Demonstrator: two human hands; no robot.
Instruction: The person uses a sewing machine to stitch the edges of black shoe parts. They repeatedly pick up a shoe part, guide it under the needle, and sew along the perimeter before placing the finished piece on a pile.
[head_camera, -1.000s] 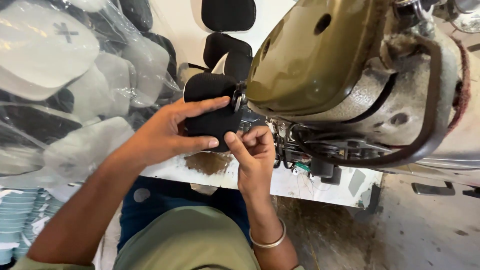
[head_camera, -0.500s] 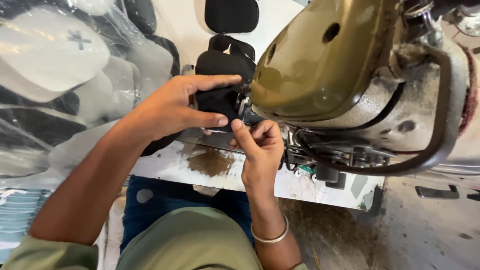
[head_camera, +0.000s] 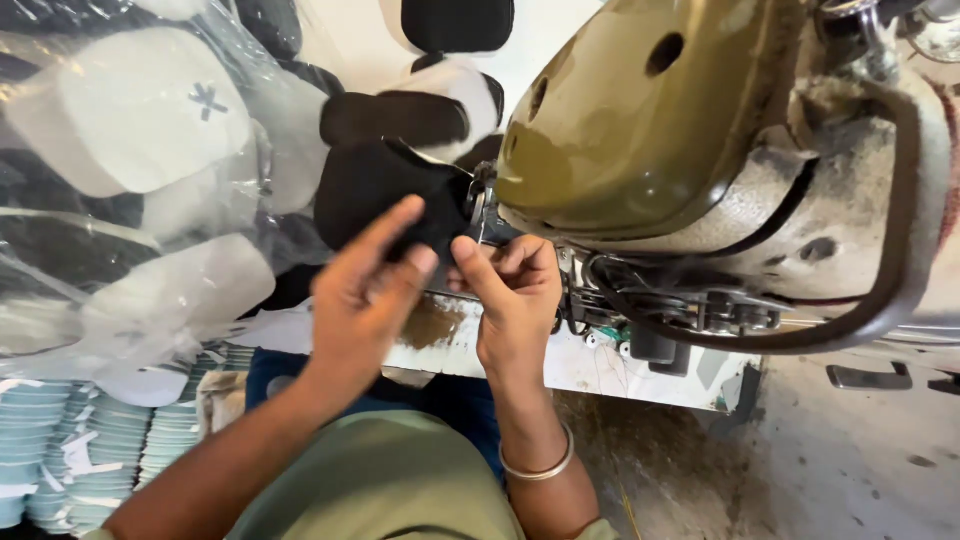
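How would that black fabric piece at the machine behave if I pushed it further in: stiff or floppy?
Probably floppy: the black fabric piece bends where the left hand and right hand pinch its edge beside the sewing machine. It looks thin and light, so it would likely buckle rather than slide. The matte surface suggests little slipperiness.

Bright, even light with soft shadows, glare on plastic wrapping (head_camera: 150, 250) (edges bend, wide-angle), slight blur throughout.

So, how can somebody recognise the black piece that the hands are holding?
Find the big olive-green sewing machine. At its left tip, the left hand and right hand pinch a black fabric piece. Other black pieces lie behind, untouched.
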